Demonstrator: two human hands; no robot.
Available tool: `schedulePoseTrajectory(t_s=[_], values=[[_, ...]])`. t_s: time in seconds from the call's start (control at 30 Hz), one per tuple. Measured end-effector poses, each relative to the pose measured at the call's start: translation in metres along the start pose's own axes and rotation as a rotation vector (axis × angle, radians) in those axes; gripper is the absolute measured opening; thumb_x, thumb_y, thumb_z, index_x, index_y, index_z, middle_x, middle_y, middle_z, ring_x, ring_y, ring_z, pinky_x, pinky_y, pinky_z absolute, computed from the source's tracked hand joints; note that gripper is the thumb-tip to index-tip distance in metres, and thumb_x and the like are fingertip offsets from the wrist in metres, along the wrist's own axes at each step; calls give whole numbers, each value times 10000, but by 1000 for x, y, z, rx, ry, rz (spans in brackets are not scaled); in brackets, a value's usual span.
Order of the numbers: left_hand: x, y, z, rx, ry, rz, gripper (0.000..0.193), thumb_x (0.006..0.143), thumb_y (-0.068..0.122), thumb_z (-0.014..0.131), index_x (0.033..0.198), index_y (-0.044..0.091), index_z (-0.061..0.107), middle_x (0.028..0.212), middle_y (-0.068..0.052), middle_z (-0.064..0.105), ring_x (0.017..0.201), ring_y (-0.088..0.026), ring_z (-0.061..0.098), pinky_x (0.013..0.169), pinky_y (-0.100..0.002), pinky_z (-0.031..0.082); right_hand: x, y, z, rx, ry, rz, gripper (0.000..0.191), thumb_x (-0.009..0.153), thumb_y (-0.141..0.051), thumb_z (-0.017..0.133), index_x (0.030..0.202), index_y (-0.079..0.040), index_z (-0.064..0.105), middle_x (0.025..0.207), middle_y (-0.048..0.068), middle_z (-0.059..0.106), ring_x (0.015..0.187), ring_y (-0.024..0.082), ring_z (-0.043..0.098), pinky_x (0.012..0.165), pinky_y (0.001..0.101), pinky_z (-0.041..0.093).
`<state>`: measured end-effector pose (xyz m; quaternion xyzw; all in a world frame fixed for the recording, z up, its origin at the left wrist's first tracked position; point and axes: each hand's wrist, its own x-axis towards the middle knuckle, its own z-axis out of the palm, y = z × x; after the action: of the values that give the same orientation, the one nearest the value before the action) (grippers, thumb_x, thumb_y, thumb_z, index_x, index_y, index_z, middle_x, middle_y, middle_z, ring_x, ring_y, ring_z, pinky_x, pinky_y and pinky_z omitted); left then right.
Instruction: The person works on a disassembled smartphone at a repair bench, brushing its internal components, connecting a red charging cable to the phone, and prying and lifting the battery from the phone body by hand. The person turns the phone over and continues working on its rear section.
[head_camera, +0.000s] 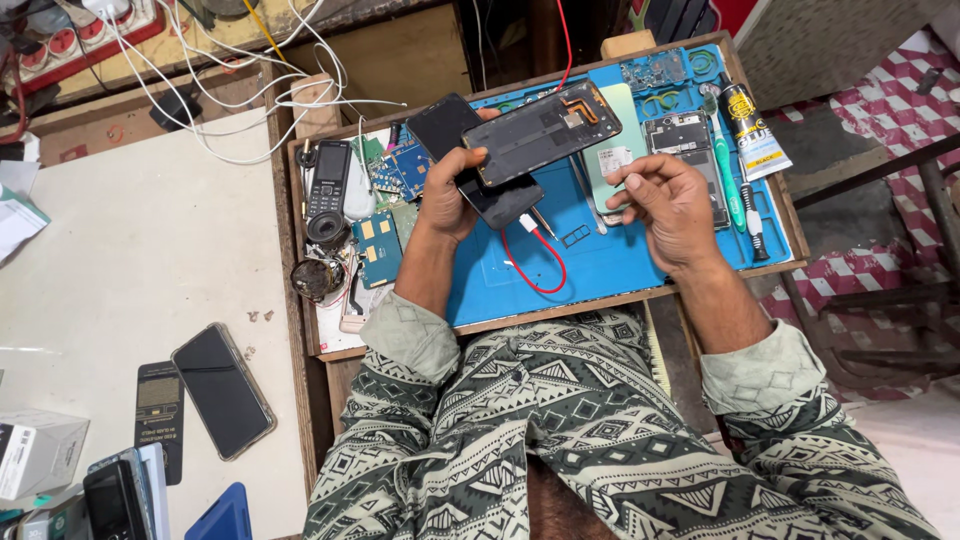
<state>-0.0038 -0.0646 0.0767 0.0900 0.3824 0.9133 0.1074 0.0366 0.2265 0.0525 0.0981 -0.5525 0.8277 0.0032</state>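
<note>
My left hand (452, 190) grips an opened dark phone body (543, 130) with an orange flex strip at its top, held tilted above a blue work mat (610, 265). A black screen panel (478, 165) lies under the phone, partly covered by that hand. My right hand (668, 205) hovers to the right of the phone with fingers curled and tips pinched; whether something tiny is between them is too small to tell. A red wire (545, 262) loops across the mat below the hands.
A pale green phone back (615, 150), a circuit board (655, 70), a glue tube (752, 130) and a green toothbrush (727, 170) lie on the mat. A black keypad phone (328, 178) and boards sit left. Two phones (222, 390) rest on the white table.
</note>
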Motion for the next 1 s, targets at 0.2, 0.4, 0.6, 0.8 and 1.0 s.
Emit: schedulePoseTrajectory(t_s=[0.2, 0.4, 0.6, 0.8, 1.0], values=[[-2, 4, 6, 17, 24, -4, 492, 869, 101, 580, 1355, 23, 575, 1129, -132, 671, 944, -194, 690, 852, -335, 605, 1, 2, -3, -32, 25, -59, 155, 979, -11, 737, 1115, -6, 663, 1027, 126, 734, 864, 137, 722, 698, 239, 595], [0, 5, 12, 71, 41, 40, 518, 816, 90, 584, 1330, 21, 586, 1166, -134, 661, 1029, -196, 672, 914, -335, 589, -1, 0, -2, -80, 33, -84, 172, 976, -9, 755, 1120, -12, 661, 1000, 117, 741, 850, 113, 697, 717, 225, 574], [-2, 7, 15, 153, 38, 55, 532, 795, 82, 582, 1324, 28, 591, 1179, -130, 650, 1051, -200, 661, 923, -341, 585, -1, -1, -1, -66, 104, -107, 159, 997, -42, 747, 1129, -32, 658, 999, 91, 730, 844, 126, 696, 681, 229, 564], [-7, 11, 22, 202, 12, -6, 584, 772, 72, 571, 1355, 47, 588, 1194, -142, 657, 1045, -216, 660, 920, -358, 588, -1, -8, 1, -6, 135, -167, 174, 1028, -60, 728, 1170, -42, 629, 1033, 92, 718, 912, 185, 740, 721, 269, 604], [-10, 12, 24, 211, -43, -25, 598, 774, 69, 572, 1372, 59, 580, 1235, -123, 651, 1085, -210, 656, 946, -347, 581, -3, -12, 5, -28, 120, -198, 220, 1016, 1, 725, 1214, -23, 632, 1078, 103, 713, 916, 184, 724, 750, 290, 609]])
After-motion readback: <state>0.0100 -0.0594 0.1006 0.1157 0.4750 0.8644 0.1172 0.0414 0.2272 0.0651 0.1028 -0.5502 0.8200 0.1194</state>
